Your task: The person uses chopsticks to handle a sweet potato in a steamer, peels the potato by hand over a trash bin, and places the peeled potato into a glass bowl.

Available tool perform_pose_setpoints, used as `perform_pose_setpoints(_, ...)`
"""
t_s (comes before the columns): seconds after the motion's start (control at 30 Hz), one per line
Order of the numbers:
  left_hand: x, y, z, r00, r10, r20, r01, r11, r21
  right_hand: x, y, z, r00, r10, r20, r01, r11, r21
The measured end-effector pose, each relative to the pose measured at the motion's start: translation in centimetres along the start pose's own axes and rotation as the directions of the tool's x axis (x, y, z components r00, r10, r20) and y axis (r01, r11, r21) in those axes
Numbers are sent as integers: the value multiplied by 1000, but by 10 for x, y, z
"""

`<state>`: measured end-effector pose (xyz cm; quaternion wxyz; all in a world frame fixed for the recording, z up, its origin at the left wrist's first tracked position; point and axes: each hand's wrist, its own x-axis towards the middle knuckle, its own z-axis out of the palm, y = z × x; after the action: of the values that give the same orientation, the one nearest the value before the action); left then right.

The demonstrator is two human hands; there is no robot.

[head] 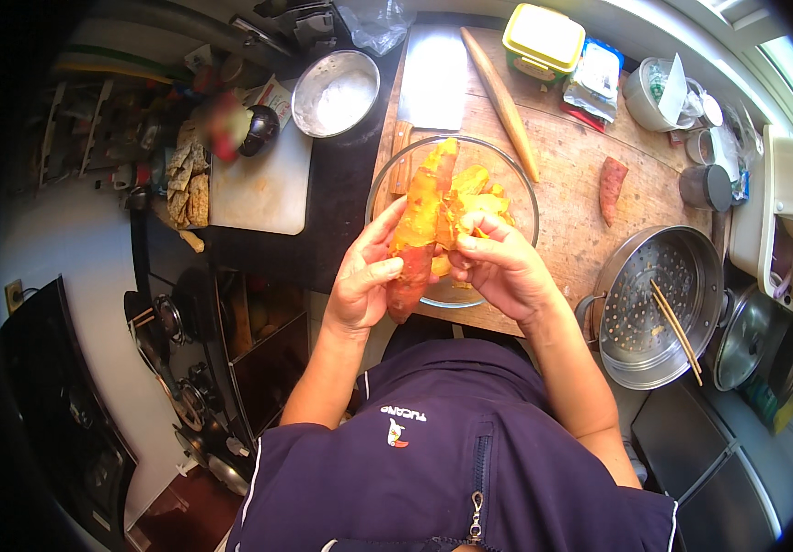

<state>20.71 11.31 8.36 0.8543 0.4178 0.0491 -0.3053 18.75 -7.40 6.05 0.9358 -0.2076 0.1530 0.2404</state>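
My left hand holds a long sweet potato upright over a clear glass bowl. Its upper part is bare orange flesh, while reddish skin still covers the lower end. The thumb of my left hand presses on the skinned part. At the potato's right side, my right hand has thumb and fingers pinched on a small orange flap, which looks like peel; the fingers partly hide it. Behind the hands, several peeled orange sweet potato pieces lie in the bowl.
A cleaver and wooden rolling pin lie behind the bowl on the wooden board. An unpeeled sweet potato piece is to the right. Chopsticks rest in a metal steamer. A metal bowl and white cutting board stand left.
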Motion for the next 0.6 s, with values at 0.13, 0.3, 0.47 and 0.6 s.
perform_pose_setpoints(0.13,4,-6,-3,996,-55,73,69,978,-199,-2,-4,-7,999,-4,53,-1,996,88)
perform_pose_setpoints(0.3,2,-17,-3,991,-61,116,81,981,-174,-3,-6,-16,997,-67,31,60,979,195)
perform_pose_setpoints(0.47,1,-17,1,989,-97,110,102,994,-42,-5,-12,-30,990,-130,-46,138,919,368)
perform_pose_setpoints(0.6,-4,-15,4,984,-131,119,139,988,-60,-8,-12,-24,964,-215,-157,234,965,118)
